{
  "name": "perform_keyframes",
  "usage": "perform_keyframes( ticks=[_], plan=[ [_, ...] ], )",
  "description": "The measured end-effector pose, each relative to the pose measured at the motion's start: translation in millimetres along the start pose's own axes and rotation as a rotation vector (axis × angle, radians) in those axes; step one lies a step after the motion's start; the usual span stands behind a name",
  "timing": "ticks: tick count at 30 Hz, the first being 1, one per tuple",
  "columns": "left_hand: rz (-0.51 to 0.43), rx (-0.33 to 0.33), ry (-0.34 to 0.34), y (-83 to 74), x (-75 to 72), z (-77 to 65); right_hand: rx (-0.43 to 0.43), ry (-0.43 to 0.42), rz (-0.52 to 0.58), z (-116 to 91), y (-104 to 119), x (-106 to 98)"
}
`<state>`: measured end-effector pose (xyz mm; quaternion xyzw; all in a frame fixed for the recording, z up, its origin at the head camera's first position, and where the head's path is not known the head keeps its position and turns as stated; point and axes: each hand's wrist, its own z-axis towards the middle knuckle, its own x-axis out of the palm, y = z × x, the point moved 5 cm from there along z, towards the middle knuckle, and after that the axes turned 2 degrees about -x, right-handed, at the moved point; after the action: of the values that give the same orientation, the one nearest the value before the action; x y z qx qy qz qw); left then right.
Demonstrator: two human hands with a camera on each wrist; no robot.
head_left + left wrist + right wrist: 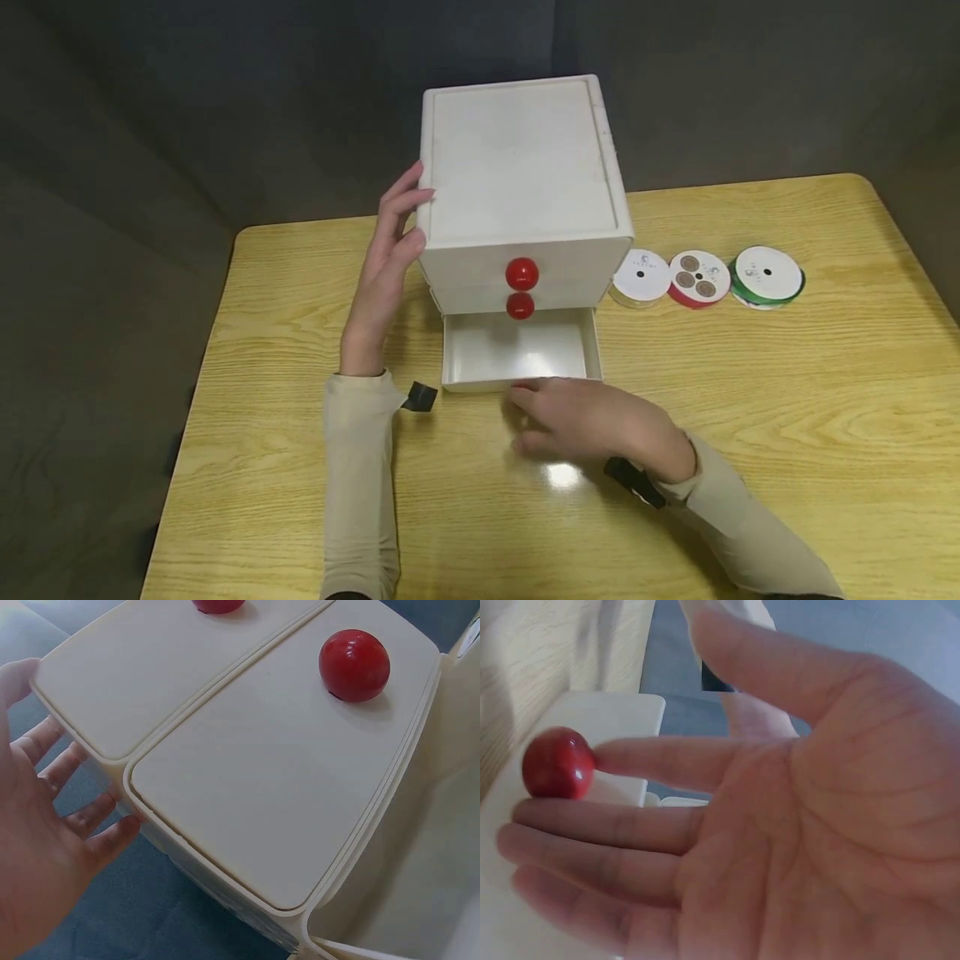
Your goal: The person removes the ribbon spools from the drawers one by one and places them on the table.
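Note:
A white cabinet [517, 167] with red round knobs stands on the table, its bottom drawer [461, 350] pulled out and bare inside. My left hand [382, 258] rests against the cabinet's left side, thumb near the front edge and fingers spread, as the left wrist view also shows. At the drawer's front is my right hand [600, 421], slightly blurred. In the right wrist view its fingers are straight, with the index and middle fingertips beside the bottom drawer's red knob [559, 761]; whether they touch it I cannot tell. The two upper drawers are closed.
To the cabinet's right lie ribbon spools on the wooden table [825, 400]: one pale spool [640, 275], one red-edged spool [699, 278] and one green-edged spool [768, 273]. A dark curtain [300, 108] hangs behind the table.

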<state>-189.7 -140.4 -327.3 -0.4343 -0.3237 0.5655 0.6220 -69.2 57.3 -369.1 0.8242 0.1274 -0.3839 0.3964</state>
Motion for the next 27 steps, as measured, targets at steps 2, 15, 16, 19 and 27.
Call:
perform_keyframes(
  ticks=[2,15,16,19,27],
  plan=[
    [-0.001,0.0,-0.001,-0.2,0.2,-0.1,-0.012,-0.044,-0.013,2.8,-3.8,-2.1],
    [-0.018,0.007,-0.003,-1.3,1.1,-0.5,-0.021,-0.327,-0.004,21.0,-46.1,-19.0],
    [-0.018,0.008,-0.002,-1.4,1.1,-0.3,-0.025,-0.34,0.01,21.9,-48.0,-19.7],
    [-0.019,0.009,0.001,-1.4,1.5,-0.2,-0.026,-0.351,0.053,23.8,-51.5,-21.2],
    [0.011,0.003,0.002,-2.0,1.3,-1.1,-0.06,-0.328,0.084,16.5,-58.0,-29.8]
  ],
)
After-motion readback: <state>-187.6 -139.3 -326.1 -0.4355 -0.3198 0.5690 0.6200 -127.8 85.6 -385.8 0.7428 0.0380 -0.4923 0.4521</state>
